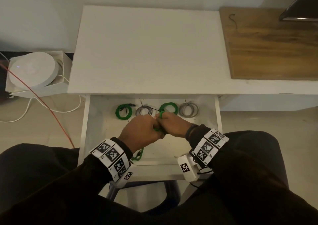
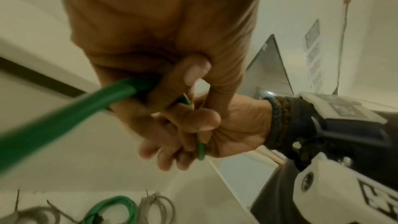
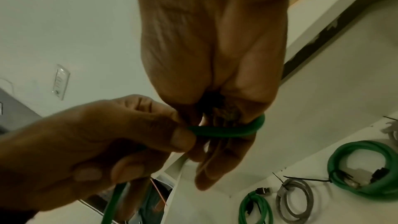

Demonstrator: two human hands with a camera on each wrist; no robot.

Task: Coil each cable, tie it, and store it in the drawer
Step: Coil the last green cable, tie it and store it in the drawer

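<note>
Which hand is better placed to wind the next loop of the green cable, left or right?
Probably the left hand. It pinches the free run of the green cable, while the right hand has the started loop round its fingers and serves as the form.

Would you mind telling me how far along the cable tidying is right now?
Done: four tied coils lie at the back of the drawer, two green and two grey. In hand: the left hand and right hand hold a fifth green cable mid-coil, its tail hanging loose. Left: finish coiling, tie it, store it.
</note>
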